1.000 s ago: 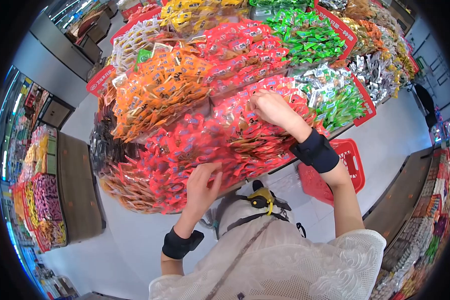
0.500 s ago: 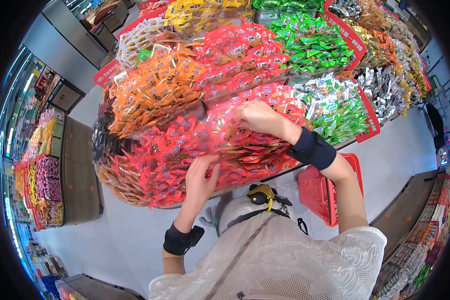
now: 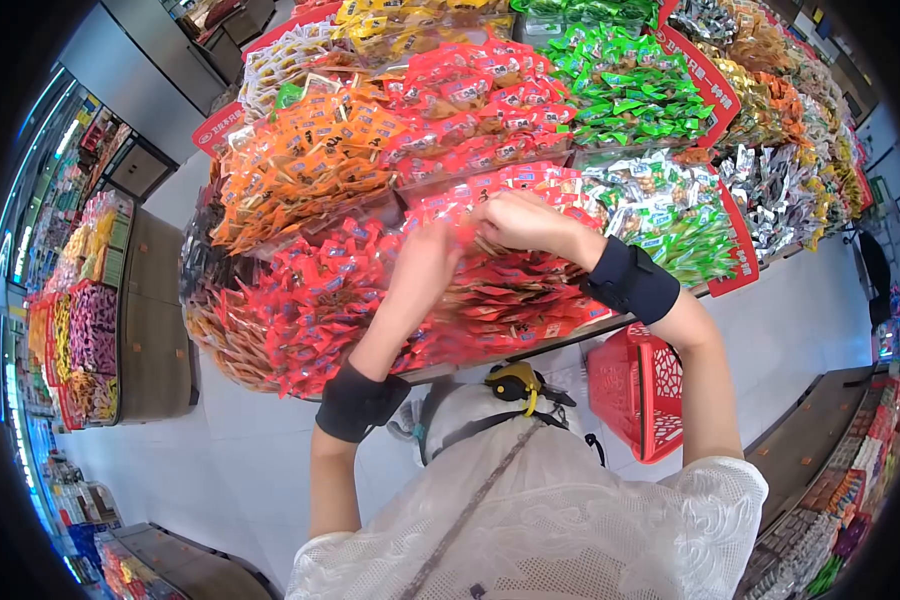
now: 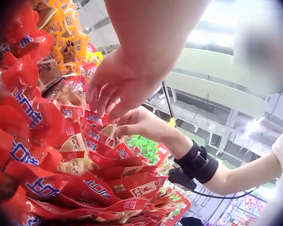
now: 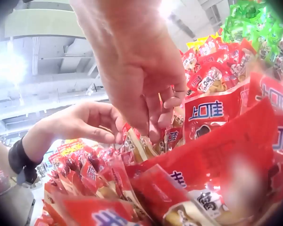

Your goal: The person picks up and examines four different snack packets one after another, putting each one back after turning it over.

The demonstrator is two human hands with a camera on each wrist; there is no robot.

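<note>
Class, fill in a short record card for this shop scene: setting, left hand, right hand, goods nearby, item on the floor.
Setting: inside a shop, at a heaped display stand
Left hand: fingers bent, tips on the red packets; grip unclear
Right hand: close beside it, fingertips in the same red heap; grip unclear
Goods nearby: orange packets, green packets
Floor: red basket at the person's right side
</note>
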